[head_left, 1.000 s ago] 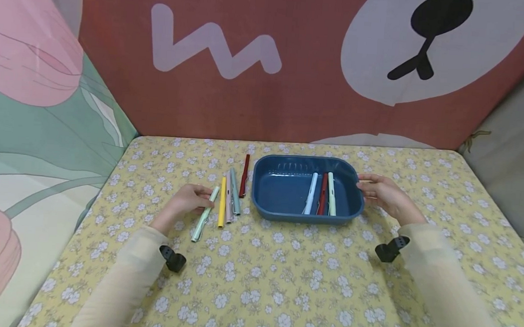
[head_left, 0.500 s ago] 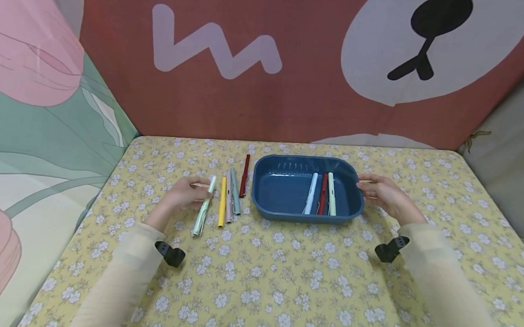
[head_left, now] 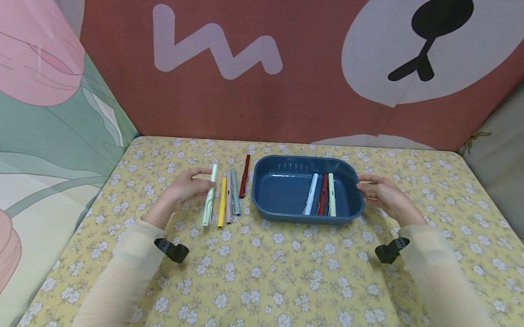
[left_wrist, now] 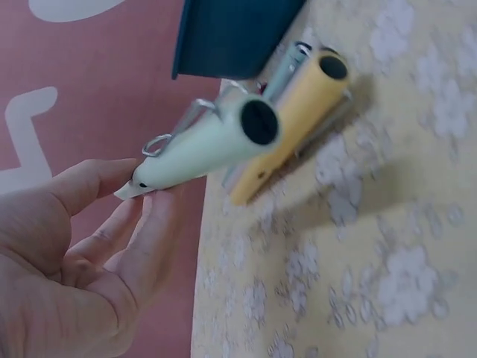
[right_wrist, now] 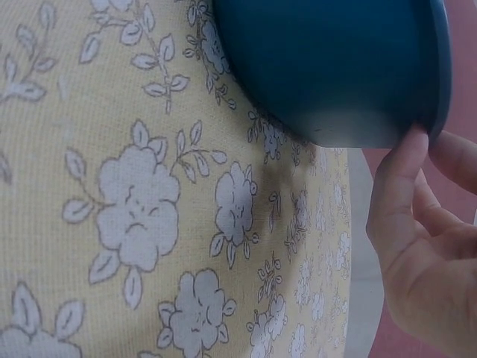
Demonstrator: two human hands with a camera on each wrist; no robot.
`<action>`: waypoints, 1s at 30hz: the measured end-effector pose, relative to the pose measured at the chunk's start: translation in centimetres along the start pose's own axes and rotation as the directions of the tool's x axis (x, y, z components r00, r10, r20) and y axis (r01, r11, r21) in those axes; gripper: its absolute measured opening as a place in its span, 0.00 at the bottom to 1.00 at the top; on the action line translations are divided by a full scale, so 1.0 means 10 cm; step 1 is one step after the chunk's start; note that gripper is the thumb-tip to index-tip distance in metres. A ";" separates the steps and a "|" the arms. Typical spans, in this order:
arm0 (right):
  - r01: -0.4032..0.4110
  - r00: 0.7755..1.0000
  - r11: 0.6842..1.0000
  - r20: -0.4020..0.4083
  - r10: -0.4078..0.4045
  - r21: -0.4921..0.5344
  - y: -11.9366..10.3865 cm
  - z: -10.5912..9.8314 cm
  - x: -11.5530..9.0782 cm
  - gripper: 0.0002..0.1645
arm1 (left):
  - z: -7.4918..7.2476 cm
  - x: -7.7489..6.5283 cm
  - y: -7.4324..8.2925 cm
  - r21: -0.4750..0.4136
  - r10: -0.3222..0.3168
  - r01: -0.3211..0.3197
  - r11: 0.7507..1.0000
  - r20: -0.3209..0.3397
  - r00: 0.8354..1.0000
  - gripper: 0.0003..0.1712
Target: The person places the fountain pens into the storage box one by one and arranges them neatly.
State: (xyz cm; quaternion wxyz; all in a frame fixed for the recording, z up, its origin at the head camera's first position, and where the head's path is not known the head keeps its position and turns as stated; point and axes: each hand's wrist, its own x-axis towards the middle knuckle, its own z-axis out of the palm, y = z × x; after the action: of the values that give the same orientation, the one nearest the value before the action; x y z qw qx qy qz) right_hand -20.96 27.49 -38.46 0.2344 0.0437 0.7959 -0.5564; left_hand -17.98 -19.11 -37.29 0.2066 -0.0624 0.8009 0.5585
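In the head view my left hand (head_left: pixel 187 188) pinches a pale green pen (head_left: pixel 209 200), its clip end towards me. The left wrist view shows that pen (left_wrist: pixel 209 145) held between thumb and fingertips, above the cloth. Close on its right lie a yellow pen (head_left: pixel 222 203), a pale pink pen (head_left: pixel 229 201), a grey-blue pen (head_left: pixel 235 192) and a dark red pen (head_left: pixel 245 177). My right hand (head_left: pixel 383 193) holds the right rim of a blue tray (head_left: pixel 305 218). Inside it are a light blue pen (head_left: pixel 311 194), a red pen (head_left: pixel 323 195) and a light green pen (head_left: pixel 331 195).
A yellow flowered cloth (head_left: pixel 254 283) covers the table. Behind its far edge stands a reddish-brown printed backdrop (head_left: pixel 301 106), with more printed fabric (head_left: pixel 43 130) on the left. Inside the tray, the pens lie towards the right.
The left hand has carried the pale green pen away from me, and the pen now points straighter ahead beside the yellow one. My right hand and the tray have stayed put.
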 end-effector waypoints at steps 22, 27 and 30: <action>-0.003 1.000 1.000 0.007 0.003 0.019 -0.02 0.00 -0.01 0.36 | 0.31 0.12 0.40 -0.266 0.052 -0.067 0.962 -0.063 0.997 0.32; -0.002 1.000 1.000 0.008 0.002 0.021 -0.02 0.00 -0.02 0.36 | 0.42 0.15 0.47 -0.280 0.070 -0.082 0.956 -0.055 0.996 0.31; -0.002 1.000 1.000 0.006 0.002 0.015 -0.02 -0.01 -0.02 0.36 | 0.48 0.16 0.51 -0.286 0.088 -0.097 0.953 -0.044 0.995 0.30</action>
State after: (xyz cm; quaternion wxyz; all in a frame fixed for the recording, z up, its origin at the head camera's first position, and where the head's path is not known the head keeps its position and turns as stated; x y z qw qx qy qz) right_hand -20.90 27.48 -38.17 0.2372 0.0445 0.7910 -0.5622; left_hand -19.89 -12.63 -34.95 0.1567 -0.0625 0.7163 0.6770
